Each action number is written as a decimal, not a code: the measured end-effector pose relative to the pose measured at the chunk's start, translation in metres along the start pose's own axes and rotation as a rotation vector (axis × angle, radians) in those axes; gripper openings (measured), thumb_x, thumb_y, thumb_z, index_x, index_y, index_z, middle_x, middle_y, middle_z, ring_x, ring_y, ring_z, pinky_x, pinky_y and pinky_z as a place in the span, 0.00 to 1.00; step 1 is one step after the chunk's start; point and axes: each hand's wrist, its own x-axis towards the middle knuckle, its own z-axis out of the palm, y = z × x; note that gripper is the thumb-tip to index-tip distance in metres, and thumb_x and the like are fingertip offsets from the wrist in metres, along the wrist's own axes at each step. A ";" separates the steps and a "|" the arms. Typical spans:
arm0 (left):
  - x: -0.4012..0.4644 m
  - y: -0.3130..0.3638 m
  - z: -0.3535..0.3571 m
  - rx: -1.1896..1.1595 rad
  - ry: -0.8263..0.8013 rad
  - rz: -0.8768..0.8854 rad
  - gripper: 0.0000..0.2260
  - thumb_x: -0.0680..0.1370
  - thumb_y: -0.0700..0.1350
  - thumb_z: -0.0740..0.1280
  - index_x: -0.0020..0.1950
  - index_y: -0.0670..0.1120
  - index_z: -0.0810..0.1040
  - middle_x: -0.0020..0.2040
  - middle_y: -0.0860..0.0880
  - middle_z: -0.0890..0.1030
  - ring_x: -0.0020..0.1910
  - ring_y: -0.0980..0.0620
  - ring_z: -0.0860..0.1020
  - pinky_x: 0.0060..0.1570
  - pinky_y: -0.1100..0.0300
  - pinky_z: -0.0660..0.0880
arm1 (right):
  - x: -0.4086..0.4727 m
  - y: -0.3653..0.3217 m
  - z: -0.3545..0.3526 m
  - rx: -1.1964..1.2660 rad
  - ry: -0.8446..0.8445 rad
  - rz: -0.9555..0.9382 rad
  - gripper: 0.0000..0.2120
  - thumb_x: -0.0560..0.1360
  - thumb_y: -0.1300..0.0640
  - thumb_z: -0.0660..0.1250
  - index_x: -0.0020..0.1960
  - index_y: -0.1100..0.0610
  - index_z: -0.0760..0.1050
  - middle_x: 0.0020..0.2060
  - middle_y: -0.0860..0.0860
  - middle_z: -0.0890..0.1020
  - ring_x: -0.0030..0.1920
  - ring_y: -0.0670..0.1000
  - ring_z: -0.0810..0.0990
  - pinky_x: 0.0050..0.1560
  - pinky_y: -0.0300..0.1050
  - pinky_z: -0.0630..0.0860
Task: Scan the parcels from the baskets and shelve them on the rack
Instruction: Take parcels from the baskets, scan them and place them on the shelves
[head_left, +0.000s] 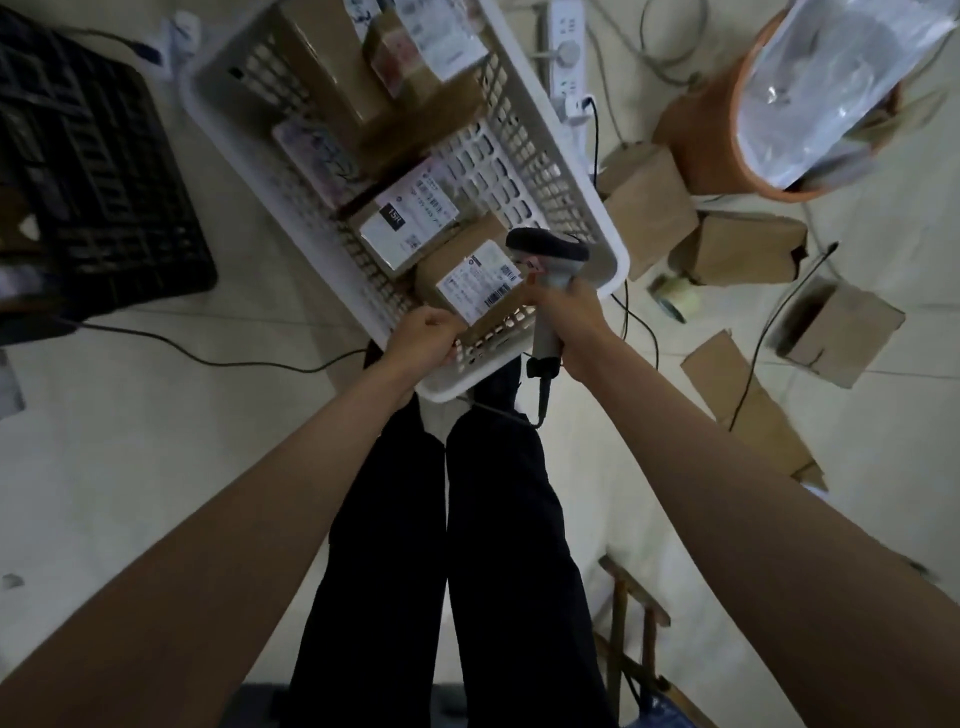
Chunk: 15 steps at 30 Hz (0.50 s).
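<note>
Scanner over the white basket (613, 260)
Our right hand (576, 322) clasps the scanner (548, 270); our left hand (421, 338) pinches the near corner of a labelled parcel (478, 283) inside

Only bit I can actually read is "15" in white on a black patch, on the white shipping label (410, 222) of a parcel mid-frame in the white basket (540, 171) (the barcodes and small print on other labels are too blurry).
</note>
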 end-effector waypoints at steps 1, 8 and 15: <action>0.011 -0.002 0.003 0.002 -0.002 -0.012 0.09 0.81 0.47 0.67 0.55 0.44 0.81 0.49 0.48 0.81 0.46 0.51 0.80 0.54 0.54 0.80 | 0.011 0.001 0.002 -0.002 -0.002 -0.002 0.09 0.79 0.62 0.64 0.58 0.63 0.76 0.44 0.55 0.80 0.43 0.52 0.78 0.38 0.44 0.75; 0.068 -0.003 0.015 -0.140 0.051 -0.112 0.14 0.79 0.49 0.68 0.62 0.45 0.78 0.52 0.48 0.81 0.49 0.51 0.77 0.61 0.52 0.77 | 0.070 0.001 0.017 -0.027 -0.102 -0.022 0.14 0.74 0.64 0.69 0.59 0.62 0.77 0.45 0.55 0.80 0.42 0.52 0.78 0.35 0.45 0.76; 0.089 -0.014 0.017 -0.222 -0.040 -0.224 0.25 0.76 0.59 0.71 0.68 0.48 0.74 0.64 0.51 0.76 0.62 0.51 0.76 0.62 0.54 0.74 | 0.088 0.008 0.024 -0.024 -0.179 -0.002 0.18 0.75 0.64 0.69 0.64 0.59 0.74 0.50 0.55 0.82 0.43 0.50 0.82 0.32 0.39 0.78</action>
